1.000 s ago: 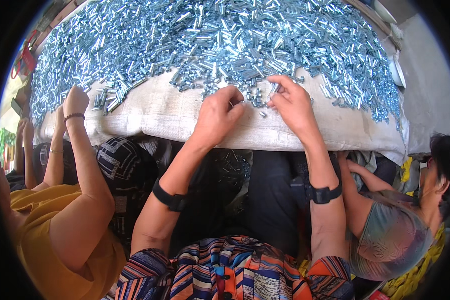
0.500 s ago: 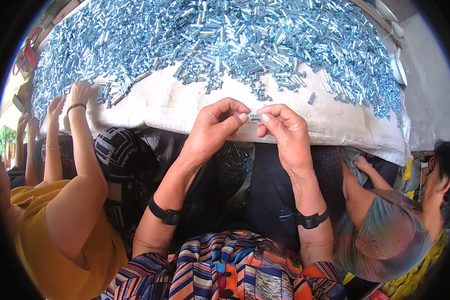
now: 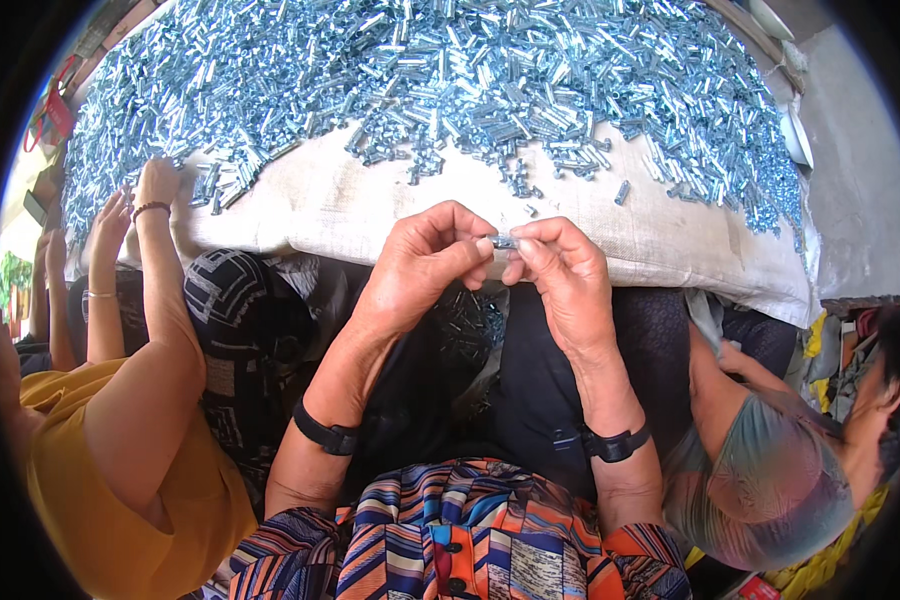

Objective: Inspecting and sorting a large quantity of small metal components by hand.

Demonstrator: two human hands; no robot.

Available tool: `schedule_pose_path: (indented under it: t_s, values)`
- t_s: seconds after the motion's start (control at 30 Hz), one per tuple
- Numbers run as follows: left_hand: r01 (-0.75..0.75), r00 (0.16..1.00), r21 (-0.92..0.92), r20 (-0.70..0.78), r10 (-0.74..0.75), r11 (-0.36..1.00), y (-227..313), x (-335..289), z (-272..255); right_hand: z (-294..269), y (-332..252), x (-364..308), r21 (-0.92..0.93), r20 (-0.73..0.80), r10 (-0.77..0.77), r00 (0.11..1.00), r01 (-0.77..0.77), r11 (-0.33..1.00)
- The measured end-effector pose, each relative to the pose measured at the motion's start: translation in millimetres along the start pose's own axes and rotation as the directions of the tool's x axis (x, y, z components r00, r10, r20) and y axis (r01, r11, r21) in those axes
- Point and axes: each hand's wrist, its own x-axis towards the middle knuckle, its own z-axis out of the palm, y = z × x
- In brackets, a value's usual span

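A small silvery metal anchor bolt (image 3: 504, 242) is held level between my two hands, just past the near edge of the cloth-covered table. My left hand (image 3: 430, 258) pinches its left end between thumb and fingers. At the other end, the thumb and fingers of my right hand (image 3: 568, 275) are closed on it too. The fingertips cover both ends, so how its parts fit together is hidden. Beyond my hands lies a wide heap of similar bluish metal bolts and sleeves (image 3: 460, 75). One tiny loose piece (image 3: 530, 210) rests on the pale cloth (image 3: 340, 205) right above my fingers.
At the left, a person in a mustard top (image 3: 140, 470) reaches into the heap's edge. Another person in a grey-green patterned top (image 3: 770, 480) sits close at the right. Below my hands, more metal pieces (image 3: 470, 325) lie in a dark hollow between my legs.
Both hands have dropped slightly toward me with the bolt between them, uncovering the tiny piece on the cloth. The person at the right has shifted a little.
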Motion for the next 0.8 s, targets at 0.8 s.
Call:
schedule_pose_path:
  t_s: [0.8]
  values:
    - [-0.067,0.994,0.499,-0.037,0.098,0.864,1.4,27.4,-20.0,-47.2,-30.8,43.5,-0.800,-0.129,-0.158,0.979,-0.008,0.600]
